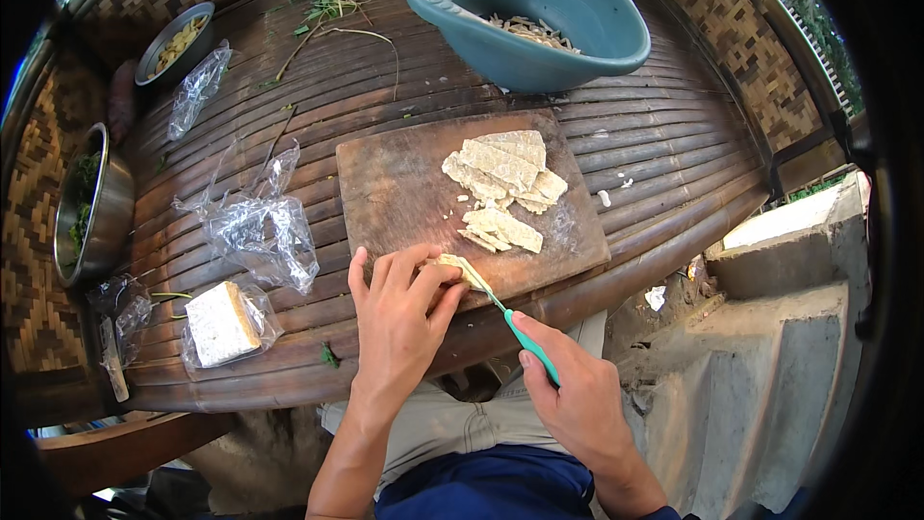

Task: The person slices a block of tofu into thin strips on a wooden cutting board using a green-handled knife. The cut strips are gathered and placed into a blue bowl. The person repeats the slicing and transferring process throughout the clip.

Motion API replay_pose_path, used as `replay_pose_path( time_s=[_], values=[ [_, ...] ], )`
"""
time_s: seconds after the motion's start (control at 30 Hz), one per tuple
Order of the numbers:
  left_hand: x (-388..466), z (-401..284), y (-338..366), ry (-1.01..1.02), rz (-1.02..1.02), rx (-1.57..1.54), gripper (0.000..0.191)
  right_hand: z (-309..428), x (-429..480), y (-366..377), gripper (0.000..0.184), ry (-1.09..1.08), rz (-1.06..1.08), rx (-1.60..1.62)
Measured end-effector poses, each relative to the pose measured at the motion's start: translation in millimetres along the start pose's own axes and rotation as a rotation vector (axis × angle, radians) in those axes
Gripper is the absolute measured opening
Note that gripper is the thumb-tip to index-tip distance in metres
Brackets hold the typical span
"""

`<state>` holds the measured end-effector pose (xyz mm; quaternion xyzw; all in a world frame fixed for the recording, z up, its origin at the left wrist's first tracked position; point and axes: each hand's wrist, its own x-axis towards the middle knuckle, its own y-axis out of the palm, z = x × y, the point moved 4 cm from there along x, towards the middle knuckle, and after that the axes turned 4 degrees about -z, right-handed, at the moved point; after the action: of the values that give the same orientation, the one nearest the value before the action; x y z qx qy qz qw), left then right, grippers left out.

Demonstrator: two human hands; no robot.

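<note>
My left hand (404, 303) pinches a small piece of tempeh (455, 261) at the near edge of a wooden cutting board (390, 188). In my right hand (574, 383) is a knife with a turquoise handle (530, 347); its thin blade lies against that piece. Farther up the board, thin tempeh slices (502, 162) overlap in a loose pile. A smaller group of slices (505, 227) lies just below them, with crumbs beside it. My left fingers hide part of the piece being held.
A blue-green plastic basin (462, 36) holding cut strips stands behind the board on the bamboo-slat table (671, 130). To the left are a white block (220, 325) on plastic, crumpled plastic bags (267, 231), a steel bowl of greens (108, 209) and a grey bowl (195, 36). Concrete steps (751, 375) lie right.
</note>
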<state>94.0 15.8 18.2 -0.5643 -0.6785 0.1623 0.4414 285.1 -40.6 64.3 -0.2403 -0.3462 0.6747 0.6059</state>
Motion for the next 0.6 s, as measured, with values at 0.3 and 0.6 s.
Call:
replay_pose_path(
  time_s=[0.3, 0.6],
  values=[
    [0.5, -0.1, 0.0, -0.024, 0.021, -0.026, 0.018, 3.0, 4.3, 0.8, 0.048, -0.022, 0.029, -0.083],
    [0.5, 0.0, 2.0, -0.041, 0.02, -0.022, 0.017, 1.6, 10.4, 6.6, 0.045, -0.052, 0.064, -0.178]
  ],
)
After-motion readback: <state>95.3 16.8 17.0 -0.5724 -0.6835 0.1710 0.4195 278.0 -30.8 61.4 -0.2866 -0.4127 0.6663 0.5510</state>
